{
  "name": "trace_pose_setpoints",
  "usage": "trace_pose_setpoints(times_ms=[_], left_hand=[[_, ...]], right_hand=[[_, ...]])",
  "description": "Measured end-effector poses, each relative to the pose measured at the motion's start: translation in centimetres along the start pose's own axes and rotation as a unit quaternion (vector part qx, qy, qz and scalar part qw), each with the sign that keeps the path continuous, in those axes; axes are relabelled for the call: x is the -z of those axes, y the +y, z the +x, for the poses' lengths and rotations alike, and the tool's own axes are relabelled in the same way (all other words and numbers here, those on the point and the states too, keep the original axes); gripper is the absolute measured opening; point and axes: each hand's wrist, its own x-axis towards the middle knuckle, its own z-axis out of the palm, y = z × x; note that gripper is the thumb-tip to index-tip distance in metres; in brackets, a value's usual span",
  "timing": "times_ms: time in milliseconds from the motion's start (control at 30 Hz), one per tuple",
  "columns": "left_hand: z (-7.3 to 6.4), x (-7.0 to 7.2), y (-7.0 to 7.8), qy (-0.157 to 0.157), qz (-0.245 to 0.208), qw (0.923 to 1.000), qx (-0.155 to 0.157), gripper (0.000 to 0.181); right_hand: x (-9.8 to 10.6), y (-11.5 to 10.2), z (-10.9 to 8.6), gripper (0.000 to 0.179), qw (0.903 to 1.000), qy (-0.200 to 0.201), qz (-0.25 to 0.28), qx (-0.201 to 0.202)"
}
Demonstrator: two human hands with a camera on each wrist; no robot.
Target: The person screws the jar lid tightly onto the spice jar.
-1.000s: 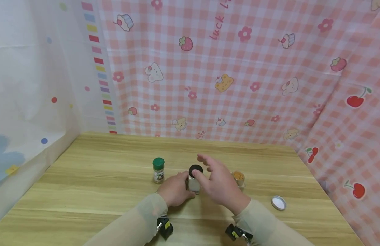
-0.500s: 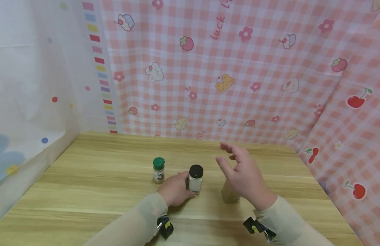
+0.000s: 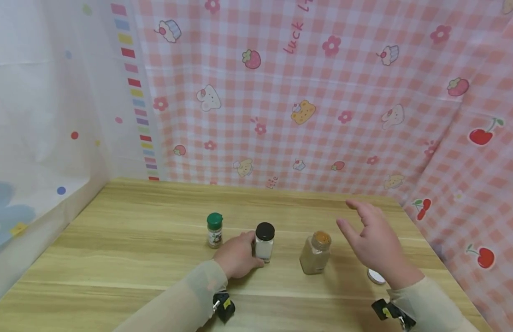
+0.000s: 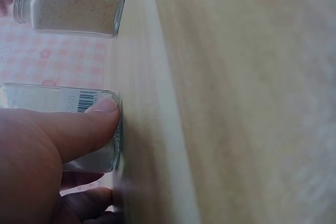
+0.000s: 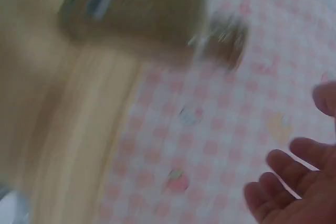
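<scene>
My left hand (image 3: 236,256) grips the lower part of a glass spice jar (image 3: 263,249) with a black cap (image 3: 265,231) and pale contents. In the left wrist view the thumb (image 4: 97,127) lies along the jar's side near its barcode, at the base. To its right stands an uncapped spice jar (image 3: 315,259) of brown powder, its orange perforated top (image 3: 321,238) showing. My right hand (image 3: 376,242) is in the air right of that jar, fingers spread and holding nothing. Below it a round silver-rimmed lid (image 3: 376,276) lies on the table, partly covered by the hand.
A small spice bottle (image 3: 215,236) with a green cap stands left of my left hand. All stand on a wood-grain table (image 3: 136,230). A pink checked cloth (image 3: 273,101) hangs behind it, and a white sheet (image 3: 44,115) hangs on the left.
My right hand has moved right, away from the black cap, past the brown powder jar and over toward the lid. The left hand stays on its jar.
</scene>
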Motion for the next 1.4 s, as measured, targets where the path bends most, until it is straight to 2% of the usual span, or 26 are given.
trace_pose_setpoints(times_ms=[167,333,433,567,700,867,967,1200,1400], left_hand=[[0.0,-0.1,-0.1,-0.002,-0.003,1.0,0.002,0.062],[0.1,0.0,0.0,-0.001,-0.004,1.0,0.001,0.061],[0.1,0.0,0.0,-0.001,-0.005,1.0,-0.002,0.058],[0.2,0.0,0.0,-0.001,-0.003,1.0,-0.004,0.055],[0.2,-0.1,0.0,0.0,-0.003,1.0,-0.005,0.056],[0.1,-0.2,0.1,0.003,-0.004,1.0,-0.003,0.057],[0.0,-0.1,0.1,0.003,-0.005,1.0,-0.002,0.056],[0.1,-0.1,0.1,0.005,-0.004,1.0,-0.004,0.055],[0.1,-0.2,0.0,0.006,-0.008,0.9999,-0.005,0.059]], right_hand=[[0.0,3.5,-0.7,0.058,0.9972,-0.059,-0.043,-0.017],[0.1,6.4,-1.4,0.065,0.9897,-0.113,-0.083,-0.03],[0.3,7.8,-1.6,0.074,0.9811,-0.154,-0.11,-0.041],[0.4,9.4,-1.8,0.085,0.9646,-0.219,-0.136,-0.057],[0.1,10.6,-2.2,0.091,0.9526,-0.259,-0.148,-0.062],[-0.2,11.5,-2.5,0.085,0.9474,-0.277,-0.145,-0.067],[-0.2,11.8,-2.5,0.073,0.9461,-0.283,-0.143,-0.065],[-0.7,12.1,-2.8,0.042,0.9503,-0.27,-0.147,-0.052],[-0.9,11.7,-2.6,0.031,0.9486,-0.27,-0.155,-0.056]])
